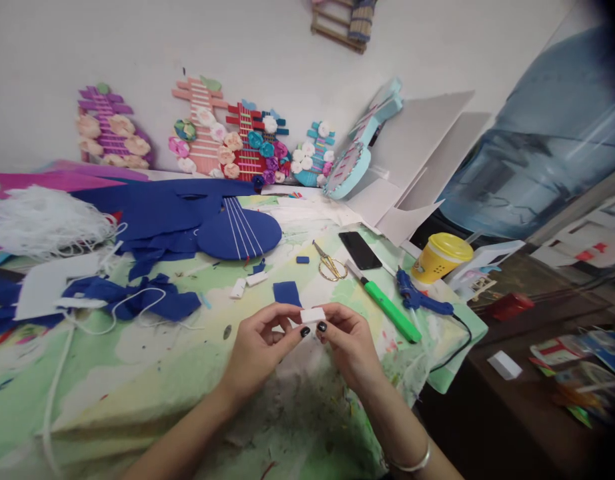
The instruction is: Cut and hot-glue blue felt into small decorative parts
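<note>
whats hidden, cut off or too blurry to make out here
All in the head view:
White block: its ends, covered by fingers of the left hand and right hand.
Yellow tub: its inside, hidden by the lid.
Wooden piece: its upper part, cut off by the top edge.
Packets: their print, blurred.

Head camera: worn high, aimed forward and down.
Left hand point(260, 339) and right hand point(351, 339): seen close, from above, at lower centre.
Cloth-covered table point(172, 373): overlooked at a slant, across the middle.
Wall point(257, 47): faced farther off, along the top.
</note>
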Tool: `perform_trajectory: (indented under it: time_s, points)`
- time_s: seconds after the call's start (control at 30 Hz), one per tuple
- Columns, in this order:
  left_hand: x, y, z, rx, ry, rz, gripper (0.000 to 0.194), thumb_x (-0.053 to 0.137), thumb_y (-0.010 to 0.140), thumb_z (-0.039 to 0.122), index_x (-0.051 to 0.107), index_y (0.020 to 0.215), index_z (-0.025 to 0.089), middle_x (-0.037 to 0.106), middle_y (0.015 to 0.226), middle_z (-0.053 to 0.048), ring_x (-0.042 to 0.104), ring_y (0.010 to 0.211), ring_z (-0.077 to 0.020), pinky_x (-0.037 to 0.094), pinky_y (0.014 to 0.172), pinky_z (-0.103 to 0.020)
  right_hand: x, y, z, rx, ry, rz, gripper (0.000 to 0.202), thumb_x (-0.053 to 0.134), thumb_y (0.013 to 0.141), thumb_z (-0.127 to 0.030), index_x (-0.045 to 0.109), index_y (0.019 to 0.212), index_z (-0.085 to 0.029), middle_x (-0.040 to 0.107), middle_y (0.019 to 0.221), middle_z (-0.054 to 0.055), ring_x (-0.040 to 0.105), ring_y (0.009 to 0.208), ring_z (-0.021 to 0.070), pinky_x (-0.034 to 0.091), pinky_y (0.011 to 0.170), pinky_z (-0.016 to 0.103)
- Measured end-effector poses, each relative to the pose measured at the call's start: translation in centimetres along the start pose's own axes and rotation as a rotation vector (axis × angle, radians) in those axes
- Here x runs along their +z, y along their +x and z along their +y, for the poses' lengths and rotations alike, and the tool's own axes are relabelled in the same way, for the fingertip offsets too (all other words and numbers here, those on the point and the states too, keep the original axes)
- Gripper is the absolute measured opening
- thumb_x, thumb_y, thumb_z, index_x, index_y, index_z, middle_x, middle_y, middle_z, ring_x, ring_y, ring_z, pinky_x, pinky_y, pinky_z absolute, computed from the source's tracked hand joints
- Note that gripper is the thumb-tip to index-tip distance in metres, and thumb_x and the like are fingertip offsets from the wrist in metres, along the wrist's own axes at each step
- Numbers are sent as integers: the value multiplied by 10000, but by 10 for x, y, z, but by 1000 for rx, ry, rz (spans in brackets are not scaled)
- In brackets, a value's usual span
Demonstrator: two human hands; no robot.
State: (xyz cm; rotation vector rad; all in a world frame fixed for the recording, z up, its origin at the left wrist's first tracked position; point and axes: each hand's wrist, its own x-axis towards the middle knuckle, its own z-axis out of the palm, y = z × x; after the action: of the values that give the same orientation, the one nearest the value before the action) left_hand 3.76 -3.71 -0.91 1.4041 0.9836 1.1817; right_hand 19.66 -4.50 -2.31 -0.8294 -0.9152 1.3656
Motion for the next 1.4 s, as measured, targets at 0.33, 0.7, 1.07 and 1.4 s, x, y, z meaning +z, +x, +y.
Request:
perform_trajectory:
  time_s: [0.33, 0.7, 1.07, 1.4]
  points:
    - [9, -4, -2, -289, -376, 109, 202, 713, 696, 259, 570, 779, 144, 509, 584, 47, 379, 443, -34, 261, 361, -129, -1, -1, 0, -196, -345, 11, 262, 741, 704, -231, 654, 949, -204, 611, 771, 8, 533, 612, 110, 446, 568, 247]
    - [14, -5, 18, -648, -763, 61, 162, 663, 680, 198, 517, 655, 132, 403, 543, 62, 321, 413, -25, 133, 328, -147, -8, -7, -27, -1338, -1485, -112, 289, 663, 764, -58, 654, 1020, -192, 598, 917, 73, 491, 903, 206, 431, 784, 387]
    - [24, -10, 28, -687, -763, 88, 151, 626, 708, 199, 492, 666, 145, 373, 551, 70, 286, 397, -19, 112, 331, -147, -7, -7, -42, -1462, -1642, -277, 187, 558, 858, -113, 659, 1015, -124, 683, 988, 80, 510, 928, 211, 375, 787, 404]
    - [23, -7, 24, -651, -704, 103, 188, 663, 707, 258, 512, 712, 146, 402, 583, 65, 329, 411, -26, 161, 334, -141, -6, 4, -46, -1403, -1691, -412, 201, 536, 867, -114, 642, 1037, -96, 691, 973, 106, 516, 886, 232, 369, 712, 384]
